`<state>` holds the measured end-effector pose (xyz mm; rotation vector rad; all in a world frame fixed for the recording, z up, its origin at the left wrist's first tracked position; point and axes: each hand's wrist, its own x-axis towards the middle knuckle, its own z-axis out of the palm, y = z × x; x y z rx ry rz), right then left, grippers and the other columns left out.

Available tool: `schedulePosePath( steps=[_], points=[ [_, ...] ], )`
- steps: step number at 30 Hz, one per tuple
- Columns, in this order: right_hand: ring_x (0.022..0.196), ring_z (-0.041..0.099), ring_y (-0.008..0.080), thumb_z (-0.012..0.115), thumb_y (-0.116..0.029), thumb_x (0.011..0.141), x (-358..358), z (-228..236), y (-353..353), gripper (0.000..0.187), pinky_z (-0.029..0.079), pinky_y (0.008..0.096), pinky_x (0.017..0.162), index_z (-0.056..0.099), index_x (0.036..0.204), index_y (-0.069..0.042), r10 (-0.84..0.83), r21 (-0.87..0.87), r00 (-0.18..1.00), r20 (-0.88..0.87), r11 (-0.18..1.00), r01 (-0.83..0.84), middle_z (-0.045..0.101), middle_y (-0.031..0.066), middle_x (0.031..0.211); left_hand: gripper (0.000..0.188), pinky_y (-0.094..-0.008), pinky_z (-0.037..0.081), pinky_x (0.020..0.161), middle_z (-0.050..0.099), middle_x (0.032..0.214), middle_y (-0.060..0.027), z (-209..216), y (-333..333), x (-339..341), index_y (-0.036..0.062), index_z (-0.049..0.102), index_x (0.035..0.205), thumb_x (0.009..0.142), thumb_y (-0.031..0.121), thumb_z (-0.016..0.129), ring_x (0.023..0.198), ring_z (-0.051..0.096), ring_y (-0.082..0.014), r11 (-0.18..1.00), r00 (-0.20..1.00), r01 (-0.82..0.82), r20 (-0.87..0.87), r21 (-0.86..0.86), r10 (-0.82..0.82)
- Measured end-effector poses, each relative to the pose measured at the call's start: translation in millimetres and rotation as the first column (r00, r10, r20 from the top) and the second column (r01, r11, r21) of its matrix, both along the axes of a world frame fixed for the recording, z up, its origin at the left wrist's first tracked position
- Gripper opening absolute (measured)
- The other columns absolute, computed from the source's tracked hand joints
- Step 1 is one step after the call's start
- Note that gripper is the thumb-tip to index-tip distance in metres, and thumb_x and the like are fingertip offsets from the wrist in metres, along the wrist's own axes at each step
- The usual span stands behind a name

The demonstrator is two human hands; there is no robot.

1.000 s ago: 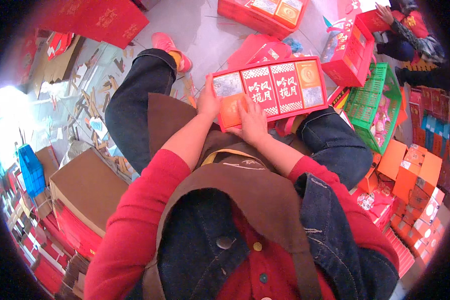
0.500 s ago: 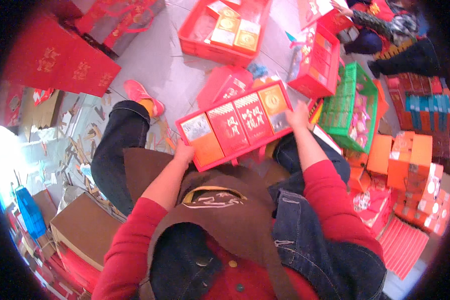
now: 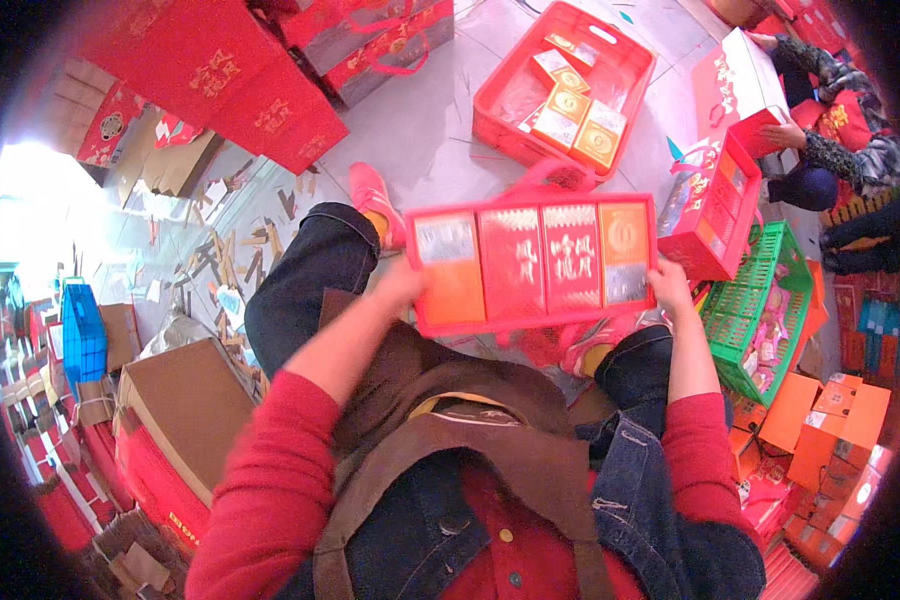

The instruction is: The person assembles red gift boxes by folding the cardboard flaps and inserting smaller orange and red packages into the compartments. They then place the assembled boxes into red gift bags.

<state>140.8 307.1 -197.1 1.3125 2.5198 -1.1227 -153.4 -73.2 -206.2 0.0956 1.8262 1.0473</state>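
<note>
Between my two hands is a red gift box (image 3: 530,322), held up in front of my apron, its packed side facing me. Two red cartons (image 3: 513,275) with pale lettering fill its middle. At the left end is an orange-and-silver pack (image 3: 452,288), at the right end another orange-and-silver pack (image 3: 625,240). My left hand (image 3: 400,284) grips the box's left end, and my right hand (image 3: 672,284) holds the right end; some fingers of both are hidden. A red strap loop (image 3: 555,175) shows behind the box's far edge.
Ahead stands a red crate (image 3: 500,150) with orange-and-white packs. To its right are another filled red box (image 3: 715,215) and a green crate (image 3: 745,340). A co-worker's hand (image 3: 785,135) rests on a white-and-red box. Orange boxes (image 3: 835,430), cardboard scraps (image 3: 240,255) and a brown carton (image 3: 185,415) surround me.
The box has turned from a slant to nearly level, still in both my hands. My view has swung left, so the surroundings appear farther right. More of the co-worker shows.
</note>
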Motion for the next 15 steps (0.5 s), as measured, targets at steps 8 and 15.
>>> schedulePosePath(
  steps=[8, 15],
  points=[
    [0.071, 0.064, 0.0221, 0.057, -0.018, 0.076, -218.3, 112.6, -74.8, 0.025, 0.048, 0.0353, 0.065, 0.065, 0.089, 0.001, 0.218, 0.080, 0.939, -0.266, 0.976, -0.204, 0.066, 0.0147, 0.073, 0.034, -0.0398, 0.055, 0.056, 0.066, 0.087, -0.0090, 87.9, -88.8, -214.6, 0.0034, 0.061, 0.104, 0.070, 0.004, 0.056, 0.068, 0.066, -0.0207, 0.987, 0.990, -0.063, -0.112, 0.146, 0.079],
    [0.085, 0.065, 0.0325, 0.063, -0.026, 0.073, -408.9, 22.4, -86.9, 0.032, 0.050, 0.0414, 0.076, 0.067, 0.095, -0.003, 0.528, 0.089, 0.847, -0.064, 0.848, -0.522, 0.066, 0.0194, 0.089, 0.026, -0.0364, 0.054, 0.049, 0.062, 0.076, -0.0064, 7.5, -169.5, -253.7, 0.0033, 0.059, 0.095, 0.069, 0.003, 0.054, 0.059, 0.062, -0.0186, 0.919, 0.913, -0.393, -0.118, 0.011, 0.392]
  ],
)
